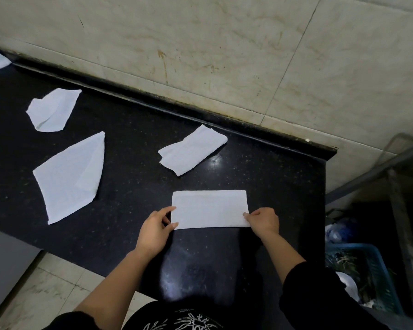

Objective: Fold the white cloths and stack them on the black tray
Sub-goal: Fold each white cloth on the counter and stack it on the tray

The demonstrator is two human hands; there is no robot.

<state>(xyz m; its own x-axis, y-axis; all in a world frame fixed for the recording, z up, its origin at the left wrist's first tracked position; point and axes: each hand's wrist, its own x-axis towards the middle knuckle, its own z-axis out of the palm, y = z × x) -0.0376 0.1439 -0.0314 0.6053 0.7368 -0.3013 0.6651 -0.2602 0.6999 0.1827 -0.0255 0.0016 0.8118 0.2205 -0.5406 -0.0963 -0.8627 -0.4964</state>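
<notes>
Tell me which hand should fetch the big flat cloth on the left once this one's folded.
Left, probably. The left hand holds the folded cloth at its left end, nearest the big cloth; the right hand would have to cross over.

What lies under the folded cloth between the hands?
The black counter shows around the cloth; directly beneath is covered. Left hand and right hand pinch its ends.
</notes>
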